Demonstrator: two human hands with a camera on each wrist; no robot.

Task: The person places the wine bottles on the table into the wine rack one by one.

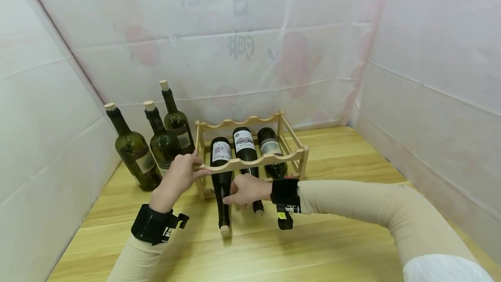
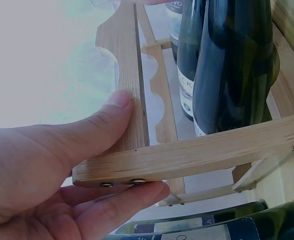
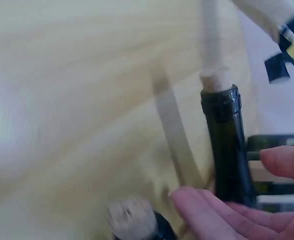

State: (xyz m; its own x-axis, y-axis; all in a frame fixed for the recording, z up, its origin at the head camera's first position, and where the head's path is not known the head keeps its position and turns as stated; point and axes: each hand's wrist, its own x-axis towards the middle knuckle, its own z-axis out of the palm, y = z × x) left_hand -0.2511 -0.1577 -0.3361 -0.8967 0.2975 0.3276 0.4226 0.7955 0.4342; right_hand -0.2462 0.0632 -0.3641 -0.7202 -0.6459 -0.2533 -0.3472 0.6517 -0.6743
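A wooden wine rack (image 1: 297, 155) holds three dark wine bottles on their sides, corked necks toward me. My left hand (image 1: 181, 175) grips the rack's front left corner; in the left wrist view the thumb lies on the scalloped front rail (image 2: 129, 70) and fingers are under the end bar (image 2: 197, 156). My right hand (image 1: 247, 189) is at the neck of the leftmost bottle (image 1: 221, 182), over part of the middle bottle (image 1: 245, 145). In the right wrist view its fingers (image 3: 207, 212) are extended beside the neck (image 3: 229, 150), thumb apart. The right bottle (image 1: 272, 147) lies untouched.
Three corked green bottles stand upright left of the rack: one at the far left (image 1: 137, 156), one in the middle (image 1: 162, 142) and one behind (image 1: 178, 123). A wooden table (image 1: 344, 156) bears everything. Pale fabric walls (image 1: 235, 64) enclose its back and sides.
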